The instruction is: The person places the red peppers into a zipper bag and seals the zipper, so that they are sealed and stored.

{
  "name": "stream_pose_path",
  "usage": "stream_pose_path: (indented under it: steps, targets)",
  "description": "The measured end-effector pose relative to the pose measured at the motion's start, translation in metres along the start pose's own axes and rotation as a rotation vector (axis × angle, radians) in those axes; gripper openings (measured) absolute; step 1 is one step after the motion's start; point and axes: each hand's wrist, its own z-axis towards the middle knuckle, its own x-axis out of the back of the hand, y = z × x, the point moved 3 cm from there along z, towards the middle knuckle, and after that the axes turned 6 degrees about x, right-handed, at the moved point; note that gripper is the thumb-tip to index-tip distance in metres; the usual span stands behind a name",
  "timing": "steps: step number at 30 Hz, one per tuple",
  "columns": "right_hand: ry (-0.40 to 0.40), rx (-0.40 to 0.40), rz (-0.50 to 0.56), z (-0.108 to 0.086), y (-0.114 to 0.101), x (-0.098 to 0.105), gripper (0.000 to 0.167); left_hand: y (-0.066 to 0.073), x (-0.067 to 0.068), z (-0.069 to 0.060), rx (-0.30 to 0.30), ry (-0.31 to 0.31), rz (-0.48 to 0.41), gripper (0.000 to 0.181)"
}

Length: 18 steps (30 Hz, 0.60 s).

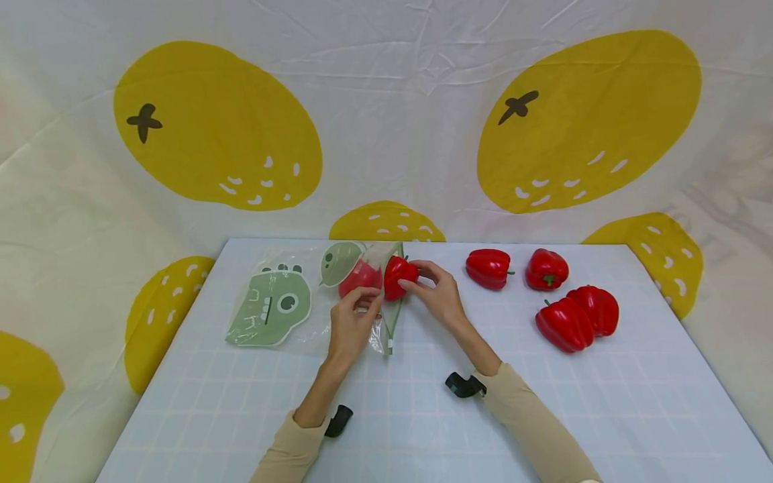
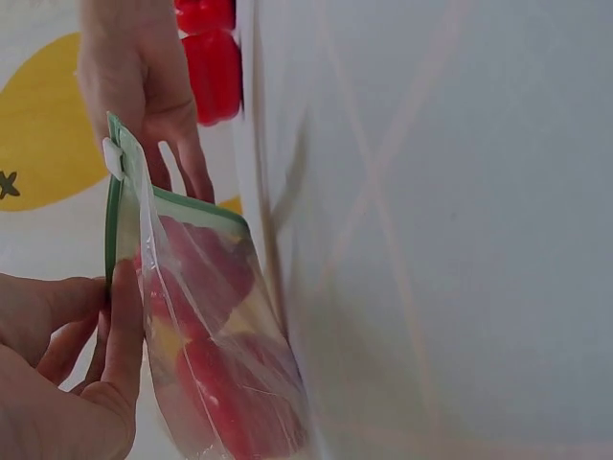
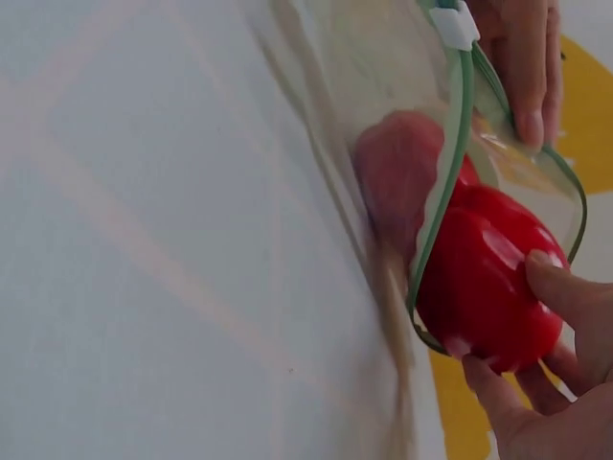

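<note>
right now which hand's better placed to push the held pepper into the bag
Probably the right hand: it holds the red pepper at the mouth of the bag, while the left hand pinches its edge.

Slanting left forearm and right forearm forward and inward. Pinching between thumb and fingers with left grip. Holding with right grip, setting thumb opposite curved fingers, near left grip.

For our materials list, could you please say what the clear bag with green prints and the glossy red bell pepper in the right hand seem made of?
The clear green-printed bag looks like thin plastic film: creased, shiny and see-through. The glossy red bell pepper in the right hand shows smooth skin with bright highlights; perhaps moulded plastic, possibly real.
</note>
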Motion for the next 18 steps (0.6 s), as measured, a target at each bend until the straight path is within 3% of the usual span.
stream_pose_path:
  steps: [9, 18]
  targets:
    - [-0.081, -0.031, 0.012, 0.001, 0.001, -0.012, 0.05, -0.001, -0.002, 0.0, -0.003, -0.012, 0.052, 0.019]
    - [-0.135, -0.001, -0.004, 0.004, 0.004, -0.018, 0.051, -0.001, -0.002, -0.002, -0.055, -0.003, 0.085, 0.02]
